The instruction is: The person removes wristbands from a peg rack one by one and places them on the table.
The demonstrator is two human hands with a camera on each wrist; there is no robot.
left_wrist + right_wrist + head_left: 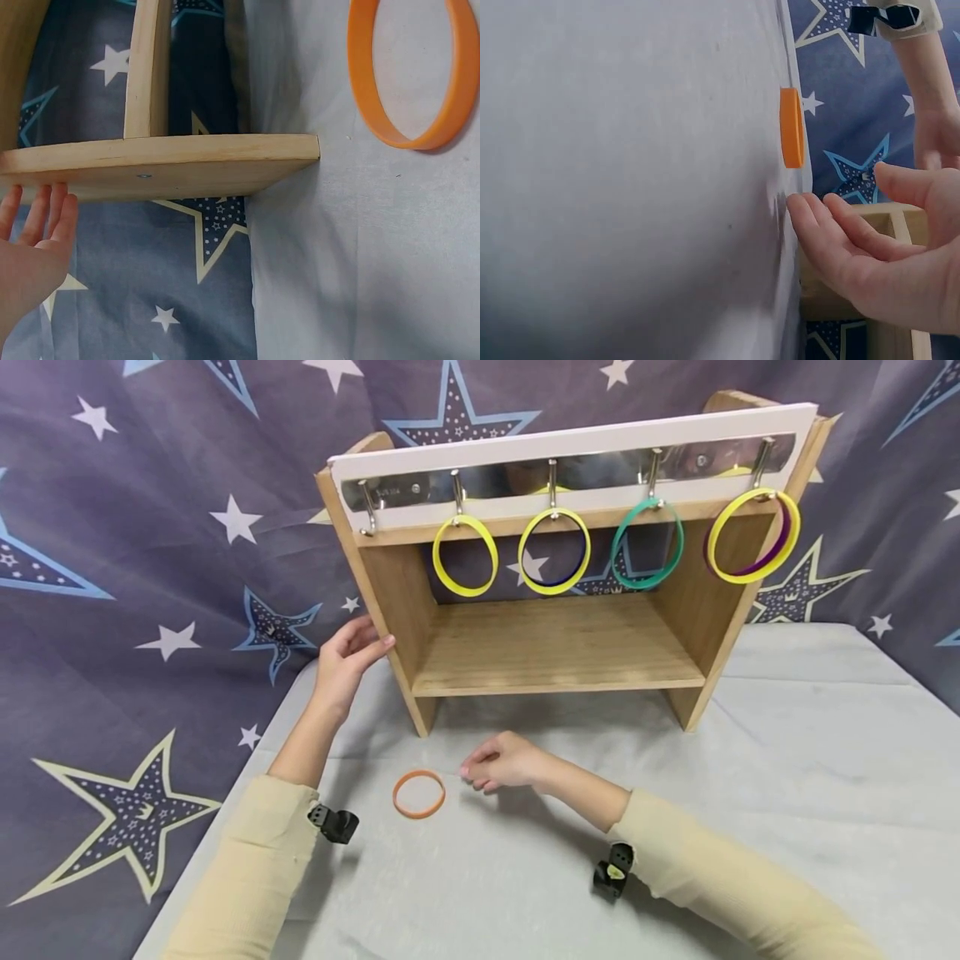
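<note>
An orange silicone wristband (418, 794) lies flat on the cloth-covered table, in front of a wooden shelf rack (558, 647). My right hand (504, 762) is just to the right of the wristband, apart from it. In the right wrist view its fingers (840, 240) are loosely bent, the thumb stands away from them, and nothing is between them. My left hand (347, 664) is at the rack's left side panel. The left wrist view shows its fingertips (60, 196) against the panel's outer face.
Along the rack's top runs a hook rail (570, 468). Its leftmost hook (367, 510) carries no band. From the other hooks hang a yellow wristband (437, 564), a yellow one with a dark blue one, a green wristband (621, 572), and a yellow one with a purple one. Star-patterned fabric (187, 693) hangs behind.
</note>
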